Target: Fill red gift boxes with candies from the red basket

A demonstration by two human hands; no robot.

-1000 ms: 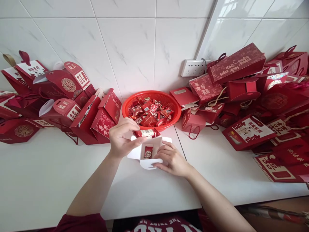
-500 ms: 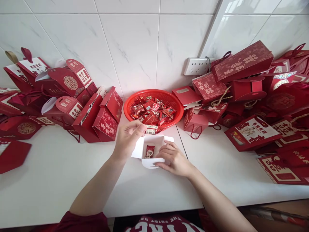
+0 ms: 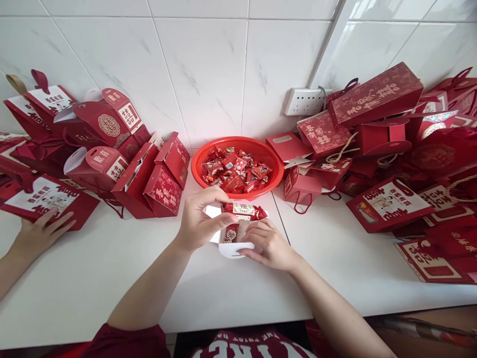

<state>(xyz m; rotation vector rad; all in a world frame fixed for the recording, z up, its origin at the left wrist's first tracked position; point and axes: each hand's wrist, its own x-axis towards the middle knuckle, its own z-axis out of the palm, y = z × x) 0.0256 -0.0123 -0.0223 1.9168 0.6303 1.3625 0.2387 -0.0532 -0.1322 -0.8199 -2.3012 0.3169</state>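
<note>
My left hand point(image 3: 203, 219) pinches a red-wrapped candy point(image 3: 243, 209) with a pale printed label, held over the far part of a small opened box. The white inside of this box point(image 3: 231, 250) faces up, its flaps spread. Within it lies another wrapped candy point(image 3: 231, 233), red with a white heart-like mark. My right hand point(image 3: 270, 244) grips the box's right side, thumb at the near flap and fingers over the wall. Just beyond the box stands a red plastic basket point(image 3: 278, 174) with many wrapped candies point(image 3: 238, 169).
Red gift boxes point(image 3: 164, 191) are stacked on the left and more boxes point(image 3: 376, 94) are piled on the right. At the far left, another person's hand point(image 3: 40, 233) touches a red box point(image 3: 84, 209). A power socket strip point(image 3: 305, 101) sits against the tiled wall.
My left hand has moved slightly right and lower, bringing the candy over the box. Another person's hand and a box with a white label have appeared at the left.
</note>
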